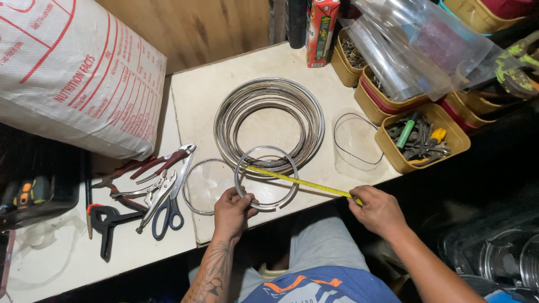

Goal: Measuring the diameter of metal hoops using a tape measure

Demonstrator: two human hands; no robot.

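Observation:
My left hand pinches the near left rim of a small metal wire ring that lies on the cream table. A yellow tape measure stretches across the ring from its left rim to my right hand, which grips the tape's near end at the table edge. Behind the ring lies a large coil of metal wire. A second thin ring rests to the left of my left hand.
Locking pliers, blue-handled scissors, red pliers and a black clamp lie at left. A white sack sits far left. Yellow tubs of hardware, a clear container, plastic bags and a carton stand at right.

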